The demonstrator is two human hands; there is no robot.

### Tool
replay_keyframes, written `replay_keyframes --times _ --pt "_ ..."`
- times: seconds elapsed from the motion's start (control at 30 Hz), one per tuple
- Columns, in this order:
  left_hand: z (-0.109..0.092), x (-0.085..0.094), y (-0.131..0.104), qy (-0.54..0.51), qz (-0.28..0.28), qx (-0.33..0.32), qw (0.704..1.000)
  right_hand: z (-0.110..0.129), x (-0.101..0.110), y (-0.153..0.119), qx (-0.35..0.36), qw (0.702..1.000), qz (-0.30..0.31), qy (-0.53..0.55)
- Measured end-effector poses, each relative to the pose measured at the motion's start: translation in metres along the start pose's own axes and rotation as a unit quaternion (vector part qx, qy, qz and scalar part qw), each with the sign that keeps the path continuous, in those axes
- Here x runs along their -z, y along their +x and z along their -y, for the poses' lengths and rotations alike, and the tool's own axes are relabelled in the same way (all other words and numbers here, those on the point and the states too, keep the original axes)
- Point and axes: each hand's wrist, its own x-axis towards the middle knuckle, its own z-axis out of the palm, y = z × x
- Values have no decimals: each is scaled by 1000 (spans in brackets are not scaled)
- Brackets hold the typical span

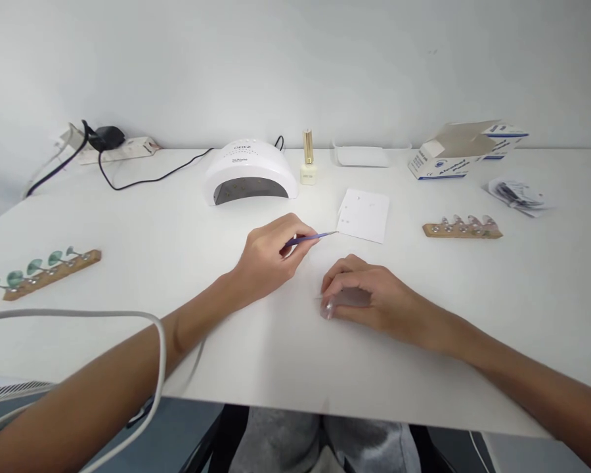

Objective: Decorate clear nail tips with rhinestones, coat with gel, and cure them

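Note:
My left hand (pixel 276 253) is closed in a pen-like grip on a thin purple brush (pixel 308 238). The brush tip points right, at the lower left corner of a white paper sheet (pixel 369 223) with a few tiny specks on it. Below the sheet, my right hand (pixel 369 295) pinches a small, glossy, pinkish clear nail tip (pixel 327 309) between thumb and fingers. Part of the nail tip is hidden by the fingers. To the right, a wooden stick (pixel 460 231) bears several pinkish clear nail tips on small stands.
At the back stand a white nail lamp (pixel 251 164), a polish bottle (pixel 308 161), a white tray (pixel 362 156) and an open alcohol pads box (pixel 446 161). Packets (pixel 519 196) lie at right. Green nail tips sit on a stick (pixel 49 276) at left. A white cable (pixel 161 348) crosses over my left forearm.

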Motion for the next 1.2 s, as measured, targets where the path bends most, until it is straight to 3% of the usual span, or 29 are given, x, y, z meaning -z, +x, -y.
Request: replay_keyframes --times 0.17,0.33,0.97,1.2 --pt "-4 -1 -2 -4 2 2 1000 -7 14 4 -68 988 -137 -16" --pt "-9 -3 -5 2 15 10 1000 -21 21 10 -58 973 -224 6" --pt "-6 -7 -10 27 95 30 995 -25 16 10 -78 966 -245 6" --pt "-9 -5 -10 97 112 12 989 -21 14 10 -61 967 -249 -13"
